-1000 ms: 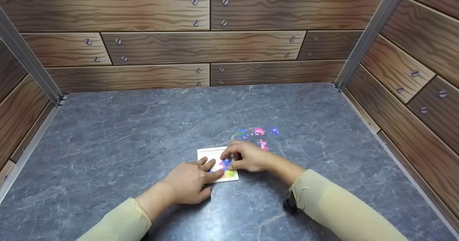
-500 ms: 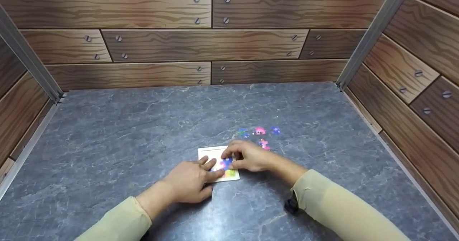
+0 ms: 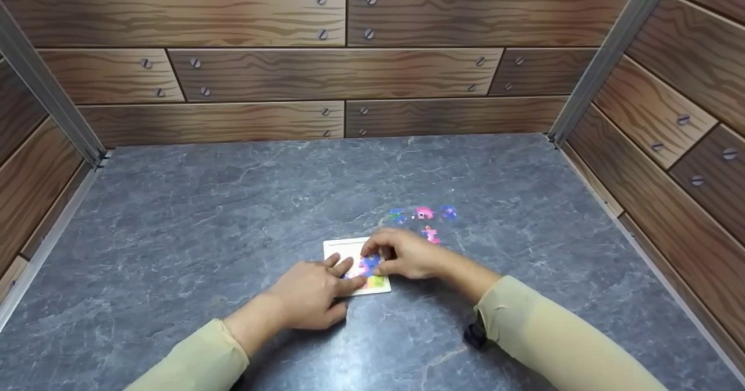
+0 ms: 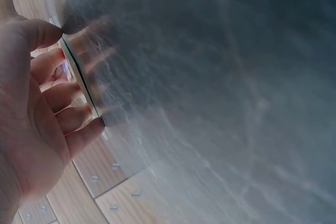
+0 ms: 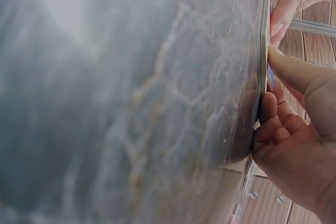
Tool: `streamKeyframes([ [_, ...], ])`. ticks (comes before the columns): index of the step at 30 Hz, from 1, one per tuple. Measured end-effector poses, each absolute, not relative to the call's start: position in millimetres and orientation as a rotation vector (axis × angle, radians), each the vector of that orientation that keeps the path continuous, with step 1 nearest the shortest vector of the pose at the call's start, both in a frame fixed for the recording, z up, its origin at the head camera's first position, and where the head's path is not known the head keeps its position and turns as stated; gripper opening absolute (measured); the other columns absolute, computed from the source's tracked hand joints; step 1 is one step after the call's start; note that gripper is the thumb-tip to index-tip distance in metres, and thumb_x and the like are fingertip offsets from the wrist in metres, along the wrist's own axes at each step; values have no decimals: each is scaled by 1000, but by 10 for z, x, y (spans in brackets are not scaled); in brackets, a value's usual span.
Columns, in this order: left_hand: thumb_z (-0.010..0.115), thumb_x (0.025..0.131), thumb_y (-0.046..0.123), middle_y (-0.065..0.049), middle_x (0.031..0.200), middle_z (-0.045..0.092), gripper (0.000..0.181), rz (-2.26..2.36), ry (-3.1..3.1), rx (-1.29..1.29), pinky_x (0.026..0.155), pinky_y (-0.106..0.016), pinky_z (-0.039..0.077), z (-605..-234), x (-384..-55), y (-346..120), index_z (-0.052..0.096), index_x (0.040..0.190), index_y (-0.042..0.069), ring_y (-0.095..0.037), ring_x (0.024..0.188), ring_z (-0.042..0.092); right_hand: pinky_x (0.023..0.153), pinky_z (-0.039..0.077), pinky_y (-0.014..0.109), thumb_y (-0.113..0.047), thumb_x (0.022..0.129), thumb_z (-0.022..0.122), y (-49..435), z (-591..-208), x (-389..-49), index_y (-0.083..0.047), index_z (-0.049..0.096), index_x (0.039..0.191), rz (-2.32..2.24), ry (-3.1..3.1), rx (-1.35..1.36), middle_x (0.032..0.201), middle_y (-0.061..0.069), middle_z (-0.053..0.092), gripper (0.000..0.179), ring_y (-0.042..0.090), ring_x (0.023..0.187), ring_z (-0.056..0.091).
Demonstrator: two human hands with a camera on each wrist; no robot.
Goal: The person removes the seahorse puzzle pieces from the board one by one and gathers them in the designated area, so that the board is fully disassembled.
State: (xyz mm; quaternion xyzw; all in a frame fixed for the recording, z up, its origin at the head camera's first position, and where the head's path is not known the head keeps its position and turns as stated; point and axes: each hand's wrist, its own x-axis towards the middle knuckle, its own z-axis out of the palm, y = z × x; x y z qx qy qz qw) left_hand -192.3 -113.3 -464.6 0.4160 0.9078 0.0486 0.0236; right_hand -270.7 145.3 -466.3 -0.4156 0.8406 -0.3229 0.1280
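A small white puzzle tray point(image 3: 347, 244) lies on the table, with colourful pieces fitted in its near right part. My left hand point(image 3: 308, 295) rests on its left side, fingers spread and pressing on the tray and pieces. The right hand point(image 3: 410, 254) is over the tray's right side, thumb and fingertips pinching a blue puzzle piece point(image 3: 371, 264). In the right wrist view the edge of that piece point(image 5: 271, 76) shows tilted slightly off the tray between thumb and fingers. The left wrist view shows the left fingers along the tray edge point(image 4: 81, 80); its top is mostly hidden there.
Beyond the right hand lie loose puzzle pieces: a blue-green one point(image 3: 397, 215), a pink one point(image 3: 424, 212), a blue one point(image 3: 449, 212) and a nearer pink one point(image 3: 430, 235). Wood-patterned walls point(image 3: 262, 77) enclose the grey marbled table point(image 3: 204, 216) at the back and sides.
Both hands stay almost in place on the tray, the right still pinching the blue piece. The whole view has shifted slightly; the loose pieces have not moved on the table.
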Motion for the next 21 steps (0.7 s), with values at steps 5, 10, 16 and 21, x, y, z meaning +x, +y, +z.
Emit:
streamKeyframes([
  [5, 59, 99, 35, -19, 153, 55, 57, 156, 2814, 1285, 96, -57, 57, -4642, -1914, -1130, 59, 155, 25, -43, 137, 57, 80, 51, 32, -9, 91, 81, 1453, -4668, -2700, -7, 73, 120, -926, 2447, -1177, 100, 7, 66, 30, 17, 88, 59],
  [10, 60, 97, 35, -20, 152, 57, 57, 150, 2830, 1302, 94, -57, 58, -4647, -1915, -1127, 60, 154, 25, -43, 136, 58, 79, 51, 32, -9, 91, 81, 1450, -4670, -2696, -7, 73, 120, -930, 2443, -1155, 99, 6, 66, 30, 17, 87, 60],
  [16, 59, 98, 35, -20, 151, 58, 57, 155, 2828, 1307, 94, -56, 58, -4657, -1921, -1130, 60, 153, 24, -43, 136, 59, 78, 51, 32, -8, 90, 82, 1454, -4662, -2695, -7, 74, 119, -952, 2438, -1174, 98, 7, 65, 30, 19, 87, 59],
  [21, 59, 97, 35, -20, 151, 58, 57, 159, 2827, 1294, 95, -55, 58, -4649, -1921, -1131, 60, 153, 25, -43, 136, 58, 77, 49, 32, -8, 90, 82, 1452, -4665, -2703, -7, 75, 119, -971, 2439, -1187, 96, 8, 64, 30, 19, 86, 58],
])
